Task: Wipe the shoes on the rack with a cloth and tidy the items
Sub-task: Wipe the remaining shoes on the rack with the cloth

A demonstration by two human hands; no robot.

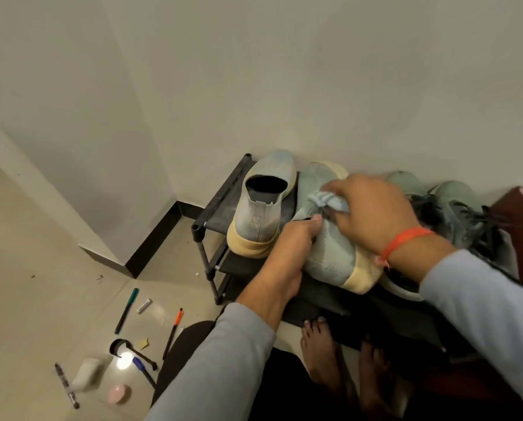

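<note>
The pale green knit slip-on shoe with a cream sole (330,253) lies on the top shelf of the black metal shoe rack (220,196), its long axis running from the near edge toward the far wall, heel nearest the person. Both hands sit directly on it. The right hand (372,211) is curled around a bunched light blue cloth (330,202) and presses it onto the upper. The left hand (287,253) grips the shoe's left side, thumb on top, steadying it. A matching shoe (263,205) stands just beside it on the left.
</note>
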